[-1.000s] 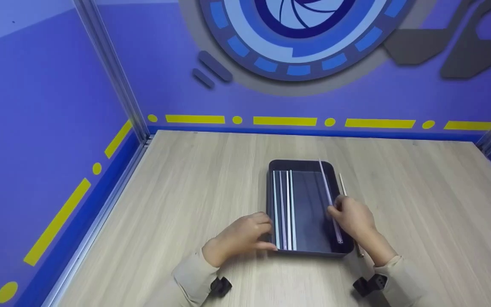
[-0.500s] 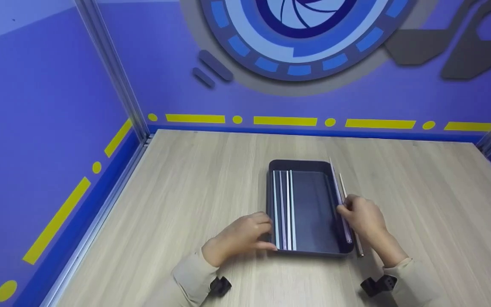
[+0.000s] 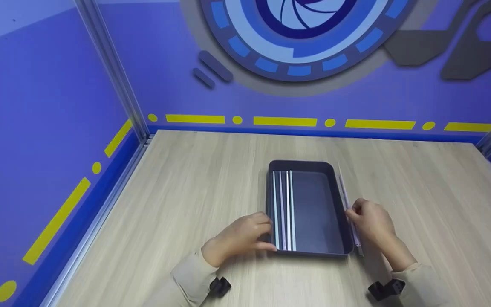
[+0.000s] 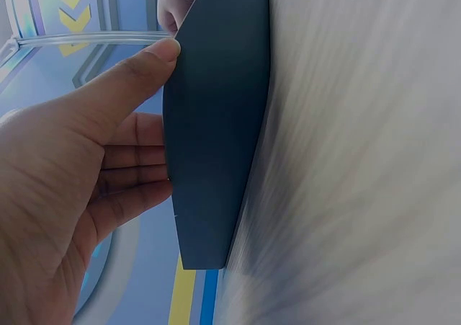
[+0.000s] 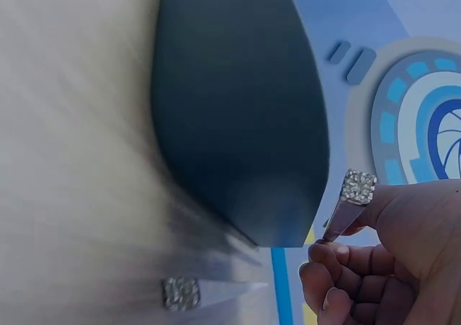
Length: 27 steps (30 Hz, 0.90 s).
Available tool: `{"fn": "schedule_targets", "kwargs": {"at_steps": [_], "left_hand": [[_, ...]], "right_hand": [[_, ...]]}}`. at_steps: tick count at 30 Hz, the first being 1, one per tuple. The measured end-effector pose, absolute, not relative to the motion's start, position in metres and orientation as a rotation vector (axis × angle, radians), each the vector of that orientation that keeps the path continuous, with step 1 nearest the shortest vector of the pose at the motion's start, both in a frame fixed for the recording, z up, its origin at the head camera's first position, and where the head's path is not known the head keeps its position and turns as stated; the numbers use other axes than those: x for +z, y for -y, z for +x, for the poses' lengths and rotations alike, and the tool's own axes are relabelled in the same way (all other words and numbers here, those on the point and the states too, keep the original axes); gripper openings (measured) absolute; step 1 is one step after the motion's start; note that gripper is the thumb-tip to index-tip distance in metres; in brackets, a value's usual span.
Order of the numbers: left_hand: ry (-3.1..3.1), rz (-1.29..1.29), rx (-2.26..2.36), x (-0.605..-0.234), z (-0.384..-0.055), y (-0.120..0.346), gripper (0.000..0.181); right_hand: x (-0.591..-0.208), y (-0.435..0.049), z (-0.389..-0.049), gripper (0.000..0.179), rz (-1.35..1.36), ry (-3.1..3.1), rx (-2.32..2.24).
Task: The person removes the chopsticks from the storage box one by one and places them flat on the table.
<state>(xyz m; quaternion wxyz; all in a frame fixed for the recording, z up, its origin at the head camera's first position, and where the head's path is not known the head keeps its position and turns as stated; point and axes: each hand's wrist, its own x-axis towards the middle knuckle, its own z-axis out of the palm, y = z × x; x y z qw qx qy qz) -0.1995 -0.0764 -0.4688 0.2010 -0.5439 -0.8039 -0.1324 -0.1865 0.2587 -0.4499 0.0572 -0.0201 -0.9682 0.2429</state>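
A dark rectangular tray (image 3: 320, 213) stands on the table, with several pale blue, white and purple chopsticks (image 3: 293, 213) lying lengthwise along its left side. My left hand (image 3: 241, 236) holds the tray's near left corner, thumb on the front rim and fingers at the left wall. Just outside the right wall, my right hand (image 3: 371, 219) pinches a purple chopstick (image 5: 358, 187) with a glittery square end. Below it, another chopstick (image 5: 181, 294) rests on the table beside the tray, mostly hidden in the head view.
The wooden table (image 3: 194, 183) meets blue-purple panels (image 3: 164, 76) at the back and left. A metal frame post (image 3: 109, 64) rises at the back left corner. Black wrist cameras (image 3: 220, 287) sit at both cuffs.
My right hand has carried the purple chopstick rightward from inside the tray, over the right wall, to above the chopstick on the table. The left hand and tray have stayed put.
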Motion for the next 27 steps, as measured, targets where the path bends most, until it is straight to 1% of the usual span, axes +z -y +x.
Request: {"fn": "schedule_targets", "kwargs": {"at_steps": [18, 27], "left_hand": [[2.255, -1.526, -0.355, -0.467, -0.200, 0.076, 0.038], [2.290, -1.530, -0.371, -0.467, -0.199, 0.077, 0.038]], "right_hand": [[-0.465, -0.276, -0.182, 0.017, -0.101, 3.007, 0.703], [-0.470, -0.282, -0.181, 0.019, -0.117, 3.035, 0.711]]}}
